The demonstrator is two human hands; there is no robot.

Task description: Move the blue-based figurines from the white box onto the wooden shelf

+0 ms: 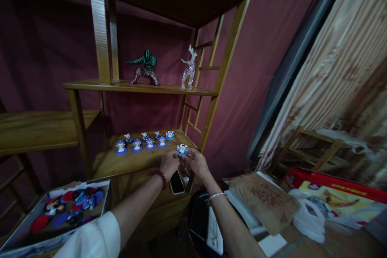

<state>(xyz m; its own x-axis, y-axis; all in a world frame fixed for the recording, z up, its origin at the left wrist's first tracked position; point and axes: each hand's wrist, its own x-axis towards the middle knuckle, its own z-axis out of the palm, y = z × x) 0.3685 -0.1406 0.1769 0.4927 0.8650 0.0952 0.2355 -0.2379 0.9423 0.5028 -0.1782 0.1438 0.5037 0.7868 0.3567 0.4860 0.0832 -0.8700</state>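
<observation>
Between my two hands is a small figurine (pixel 182 149) in white, pink and blue on a blue round base, at the right front of the lower shelf (pixel 121 165). The fingers of my left hand (pixel 169 163) close on its base from the left. From the right, my right hand (pixel 197 163) pinches the same base. Behind it stands a similar blue-based figurine (pixel 169 135). To the left are two rows: several white-and-purple figurines (pixel 137 145) in front and three dark-based ones (pixel 144 136) behind.
A green-and-bronze crouching statuette (pixel 146 67) and a clear deer ornament (pixel 189 68) occupy the shelf above. At lower left, an open box (pixel 33 234) holds several more figurines. A phone (pixel 177 182) lies below my hands. Bags and a red box (pixel 338 197) are at right.
</observation>
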